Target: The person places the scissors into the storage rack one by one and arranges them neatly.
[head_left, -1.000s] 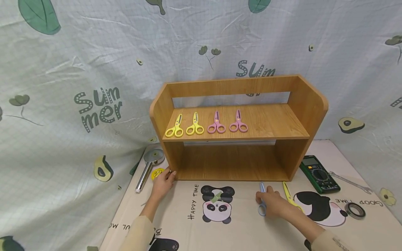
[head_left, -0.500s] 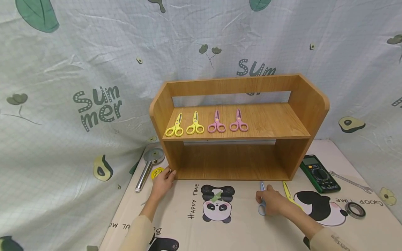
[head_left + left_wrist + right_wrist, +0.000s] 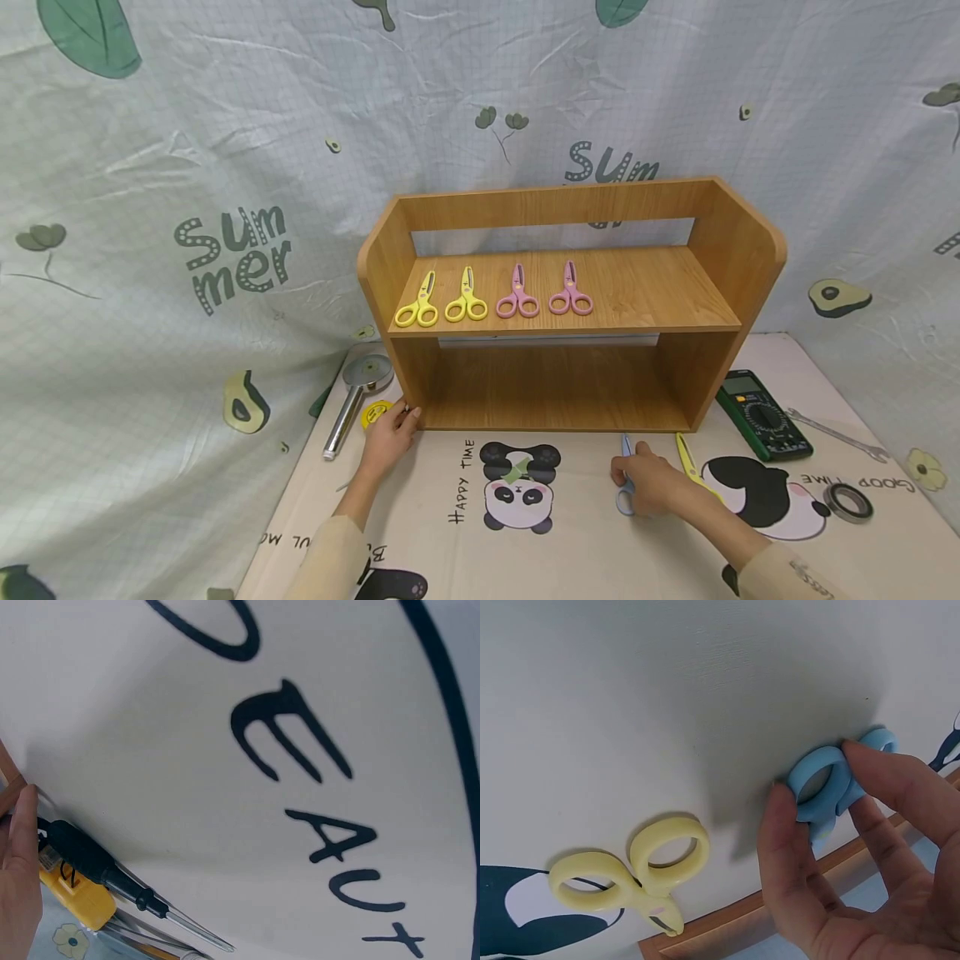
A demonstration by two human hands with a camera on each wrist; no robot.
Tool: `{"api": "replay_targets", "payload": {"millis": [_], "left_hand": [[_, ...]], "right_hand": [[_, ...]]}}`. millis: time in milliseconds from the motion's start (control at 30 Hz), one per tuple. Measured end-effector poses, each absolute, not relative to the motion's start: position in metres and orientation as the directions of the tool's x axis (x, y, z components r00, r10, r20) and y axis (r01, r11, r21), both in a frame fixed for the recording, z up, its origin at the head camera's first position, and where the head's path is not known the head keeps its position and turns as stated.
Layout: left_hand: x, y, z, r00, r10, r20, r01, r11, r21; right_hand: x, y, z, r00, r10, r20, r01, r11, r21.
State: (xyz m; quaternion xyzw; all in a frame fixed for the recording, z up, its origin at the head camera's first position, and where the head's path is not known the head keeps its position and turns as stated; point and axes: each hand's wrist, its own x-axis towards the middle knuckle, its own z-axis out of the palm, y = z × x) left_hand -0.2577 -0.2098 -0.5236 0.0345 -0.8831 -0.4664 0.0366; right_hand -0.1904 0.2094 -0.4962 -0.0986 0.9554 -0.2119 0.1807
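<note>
A wooden two-tier shelf (image 3: pixel 525 400) stands upright at the back of the table. My left hand (image 3: pixel 387 437) rests on its lower left corner, and in the left wrist view a straight finger reaches the wood edge. In front of the lower right part of the shelf, my right hand (image 3: pixel 651 485) pinches a pair of light blue scissors (image 3: pixel 841 780) by one handle loop, the blade end toward the shelf. Yellow scissors (image 3: pixel 658 896) lie on the table beside that hand. Two yellow scissors (image 3: pixel 467 293) and two pink scissors (image 3: pixel 571 292) lie in a row on the upper tier.
Right of the shelf are a green multimeter (image 3: pixel 763 417), a wrench (image 3: pixel 840 435) and a roll of black tape (image 3: pixel 829 502). Left of it lie a chrome tool with a round head (image 3: pixel 347 421) and a yellow round thing (image 3: pixel 375 412). A black-handled screwdriver (image 3: pixel 82 851) shows near my left hand.
Both hands keep their places, and the scissors have not visibly moved. Only the head view shifts very slightly.
</note>
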Motion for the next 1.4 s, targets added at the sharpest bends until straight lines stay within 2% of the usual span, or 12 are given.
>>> {"api": "replay_targets", "payload": {"millis": [933, 1400], "left_hand": [[-0.257, -0.209, -0.522, -0.994, -0.096, 0.053, -0.010, 0.558, 0.830], [-0.257, -0.210, -0.522, -0.994, -0.093, 0.064, 0.001, 0.562, 0.827]], "right_hand": [[-0.189, 0.209, -0.495, -0.909, -0.285, -0.305, -0.125, 0.883, -0.453], [-0.178, 0.198, -0.473, -0.899, -0.320, -0.299, -0.165, 0.879, -0.447]]}}
